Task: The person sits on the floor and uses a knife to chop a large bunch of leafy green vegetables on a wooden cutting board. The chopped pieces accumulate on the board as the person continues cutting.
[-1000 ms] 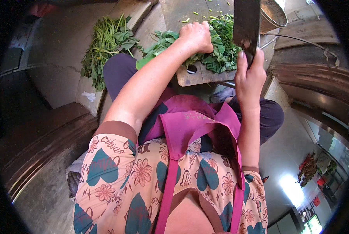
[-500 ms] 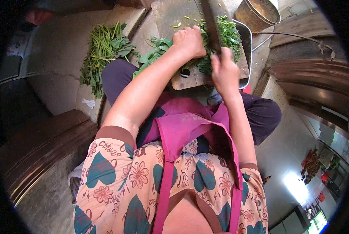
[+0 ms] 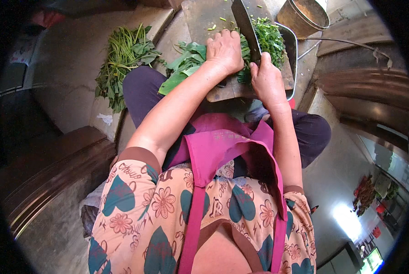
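My right hand [image 3: 269, 82] grips the handle of a dark, broad-bladed kitchen knife [image 3: 247, 28], its blade pointing away from me over the cutting board. Closed over a bunch of leafy greens [image 3: 186, 63], my left hand [image 3: 224, 51] presses them to the board just left of the blade. Uncut leaves stick out to the left of that hand, past the board's edge. Chopped greens [image 3: 269, 38] lie heaped to the right of the knife. The worn wooden cutting board [image 3: 197, 22] carries a few small stem bits near its far side.
A pile of long-stemmed greens [image 3: 127, 57] lies on the ledge at the left. Under the board's right side shows a pale-rimmed basin [image 3: 295, 64]. Beyond it stands an old bucket [image 3: 300, 20], with a thin dark cable [image 3: 350, 42] nearby. A scrap of white paper [image 3: 105, 119] lies at left.
The knife and right hand, blurred before, are now sharp, with the blade tilted further left. My left hand has shifted slightly right. The board also sits slightly further right in view.
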Available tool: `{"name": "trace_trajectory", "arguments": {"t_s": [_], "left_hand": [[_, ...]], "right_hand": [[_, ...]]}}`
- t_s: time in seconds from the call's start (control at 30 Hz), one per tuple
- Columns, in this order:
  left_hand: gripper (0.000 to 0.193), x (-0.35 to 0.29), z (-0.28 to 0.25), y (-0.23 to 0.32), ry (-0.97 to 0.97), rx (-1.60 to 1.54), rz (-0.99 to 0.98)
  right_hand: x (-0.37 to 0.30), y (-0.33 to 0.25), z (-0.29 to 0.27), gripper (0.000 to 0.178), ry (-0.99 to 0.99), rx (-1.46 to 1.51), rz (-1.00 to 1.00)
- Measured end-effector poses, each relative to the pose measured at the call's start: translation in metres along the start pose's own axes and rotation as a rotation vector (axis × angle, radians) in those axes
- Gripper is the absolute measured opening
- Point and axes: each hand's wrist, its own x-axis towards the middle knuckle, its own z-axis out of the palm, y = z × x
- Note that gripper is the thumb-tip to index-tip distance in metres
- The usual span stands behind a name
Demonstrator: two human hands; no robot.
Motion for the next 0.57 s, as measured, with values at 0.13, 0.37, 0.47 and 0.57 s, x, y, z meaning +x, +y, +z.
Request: {"name": "trace_trajectory", "arguments": {"t_s": [0.13,0.37,0.47,0.57], "left_hand": [[0.082,-0.034,-0.014,0.008,0.045,-0.018,0.171],[0.076,-0.026,-0.002,0.0,0.071,0.029,0.181],[0.073,-0.001,-0.015,-0.004,-0.087,-0.099,0.078],[0.071,0.012,-0.024,-0.003,-0.241,-0.108,-0.04]], "right_hand": [[-0.008,0.012,0.006,0.026,0.071,0.025,-0.013],[-0.008,0.001,-0.041,0.03,0.255,0.177,-0.12],[-0.011,-0.013,-0.071,0.022,0.486,0.286,-0.189],[-0.013,-0.01,-0.069,0.021,0.584,0.263,-0.208]]}}
